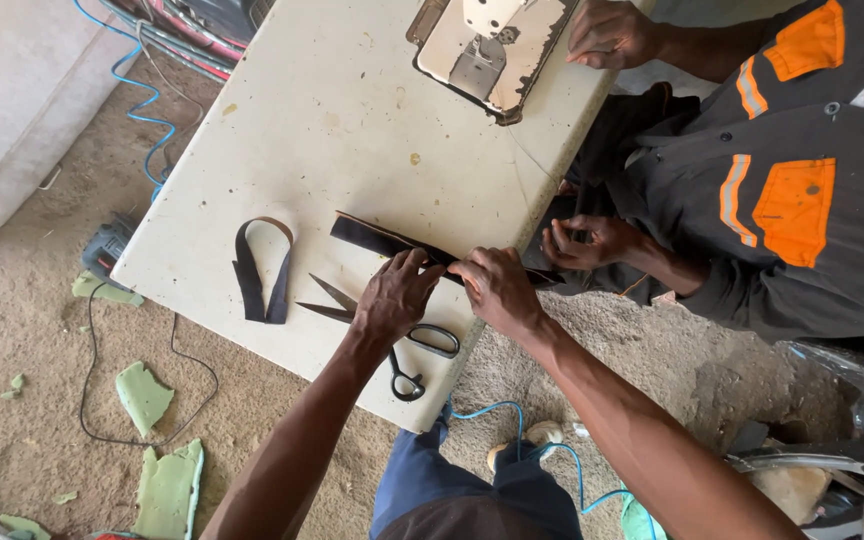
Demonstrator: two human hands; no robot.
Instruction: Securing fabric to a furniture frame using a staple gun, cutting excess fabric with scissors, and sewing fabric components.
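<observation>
Dark leather-like strip [392, 243] lies flat on the cream worktable [352, 130], running from mid-table toward the near right edge. Left hand [397, 295] presses on it, fingers spread and flat, not closed around anything. Right hand [497, 290] sits just beside it, fingertips pinching the strip's edge; how tightly it grips I cannot tell, since the knuckles hide the pads. Step in hand, as I judge it: holding and aligning the strip, perhaps folding or smoothing it along its length.

Open scissors [392, 340] lie on the table partly under the left wrist, blades pointing left, untouched. A second dark strip, looped [260, 270], rests well apart to the left. A co-worker in a grey and orange jacket [782, 180] sits at the far right; one of their hands [587, 240] is near the strip's far end, the other [607, 35] by the sewing machine [487, 50].

Next move likely calls for keeping the strip flat and steady while one hand frees itself.
</observation>
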